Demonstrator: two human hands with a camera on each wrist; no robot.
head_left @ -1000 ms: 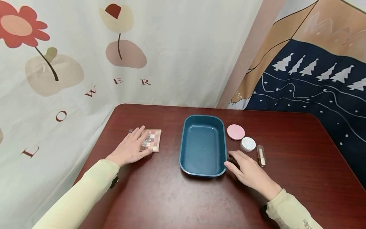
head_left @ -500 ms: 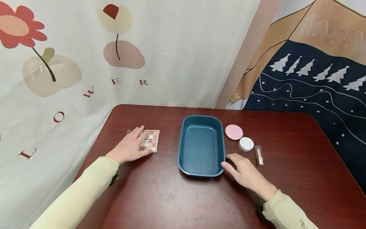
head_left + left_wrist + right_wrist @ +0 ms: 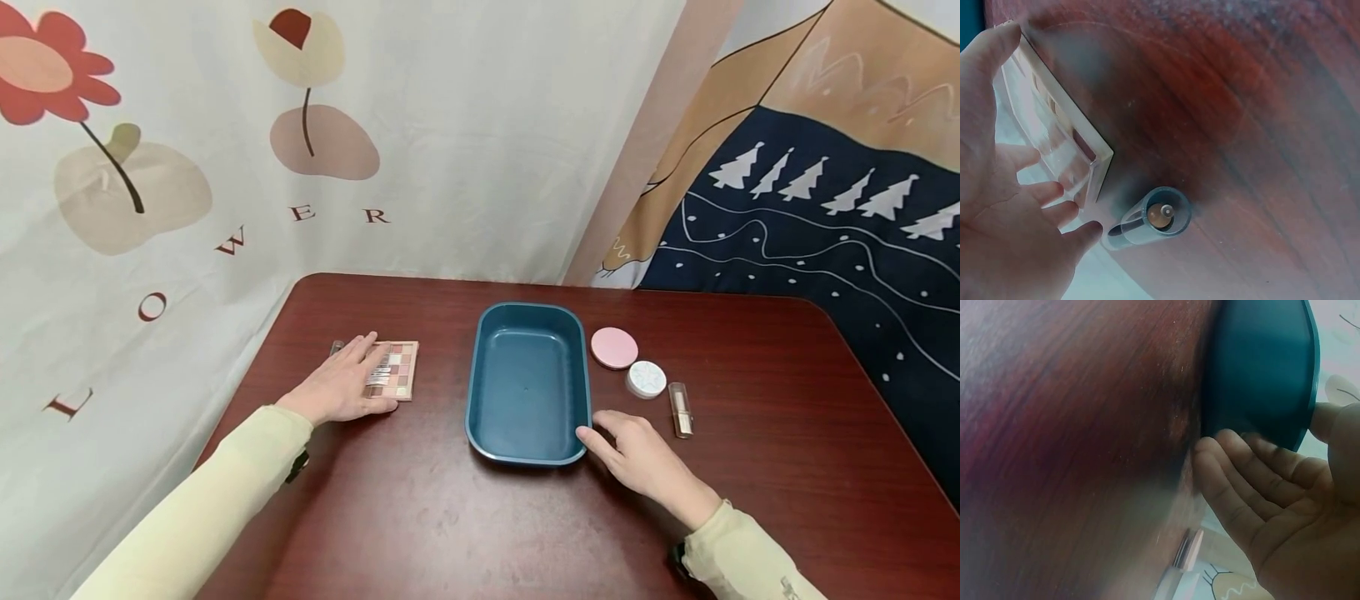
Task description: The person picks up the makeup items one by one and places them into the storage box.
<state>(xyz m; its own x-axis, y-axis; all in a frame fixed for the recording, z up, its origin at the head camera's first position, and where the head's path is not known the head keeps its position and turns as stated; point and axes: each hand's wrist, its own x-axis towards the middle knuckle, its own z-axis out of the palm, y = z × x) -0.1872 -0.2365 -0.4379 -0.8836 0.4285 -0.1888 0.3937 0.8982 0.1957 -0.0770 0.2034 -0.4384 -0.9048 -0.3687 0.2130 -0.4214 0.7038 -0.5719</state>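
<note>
In the head view my left hand (image 3: 341,386) lies over a makeup palette (image 3: 402,371), with its fingers spread. The left wrist view shows the thumb at one corner of the palette (image 3: 1075,122) and the fingers along its clear cover. A clear tube with a brown tip (image 3: 1160,215) lies just beyond the little finger. My right hand (image 3: 643,454) holds the near right side of a deep blue tray (image 3: 474,392). Its thumb lies over the rim, and its fingers rest against the outer wall of the tray (image 3: 1260,369). Inside, the tray holds nothing.
Right of the tray stand a round pink compact (image 3: 614,347), a small round white case (image 3: 646,379) and a lipstick (image 3: 680,410). All rest on a dark red table (image 3: 450,533). Printed curtains (image 3: 480,150) hang behind the table's far edge.
My right hand has shifted slightly left, bringing its thumb from beside the tray's rim to over it. The left hand stays on the palette. The head view has swung slightly.
</note>
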